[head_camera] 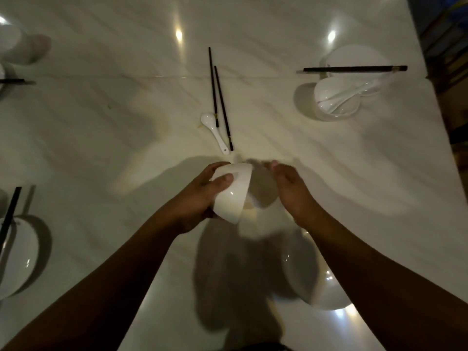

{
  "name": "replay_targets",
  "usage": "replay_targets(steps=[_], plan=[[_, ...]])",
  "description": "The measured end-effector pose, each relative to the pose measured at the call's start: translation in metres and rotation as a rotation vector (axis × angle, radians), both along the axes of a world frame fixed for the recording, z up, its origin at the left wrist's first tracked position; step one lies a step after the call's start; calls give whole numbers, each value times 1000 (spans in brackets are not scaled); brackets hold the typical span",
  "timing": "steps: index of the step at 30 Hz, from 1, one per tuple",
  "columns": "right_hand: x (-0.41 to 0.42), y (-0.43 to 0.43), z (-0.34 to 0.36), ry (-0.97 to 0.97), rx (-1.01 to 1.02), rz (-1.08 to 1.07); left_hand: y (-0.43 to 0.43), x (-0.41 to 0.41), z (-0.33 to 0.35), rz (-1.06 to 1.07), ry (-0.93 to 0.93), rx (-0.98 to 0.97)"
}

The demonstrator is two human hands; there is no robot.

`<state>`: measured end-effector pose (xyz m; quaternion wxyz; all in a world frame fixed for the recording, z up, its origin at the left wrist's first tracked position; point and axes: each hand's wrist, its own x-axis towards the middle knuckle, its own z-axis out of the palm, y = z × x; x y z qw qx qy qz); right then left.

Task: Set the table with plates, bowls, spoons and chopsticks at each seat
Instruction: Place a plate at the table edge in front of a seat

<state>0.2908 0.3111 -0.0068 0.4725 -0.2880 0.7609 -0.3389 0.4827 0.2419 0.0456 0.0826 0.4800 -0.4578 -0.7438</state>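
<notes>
Two hands at centre frame: my left hand [202, 196] grips a tilted white bowl [231, 192] above the desk [101, 117], my right hand [291, 188] open, empty, just beside it

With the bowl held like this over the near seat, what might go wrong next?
The left hand alone grips the white bowl, tilted in mid-air; it might slip onto the marble table. The right hand is open beside it. Setting it down, it might knock the plate at the near edge.

Glossy white ceramic bowl [233, 192], polished marble-look table [101, 122] — smooth, reflective, dark lacquered chopsticks [219, 97]
</notes>
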Motion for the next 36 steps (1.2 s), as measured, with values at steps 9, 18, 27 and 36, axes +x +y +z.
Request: replay_targets(steps=[9, 18, 27, 36], plan=[[11, 69, 35, -635, 18, -198, 72, -26, -21, 252, 103, 377], [10, 96, 18, -525, 145, -257, 79, -28, -43, -48, -299, -446], [16, 95, 13, -502, 208, -351, 59, -32, -53, -137, -294, -333], [11, 87, 40, -282, 190, -50, 43, -27, -58, -310, -379, -421]])
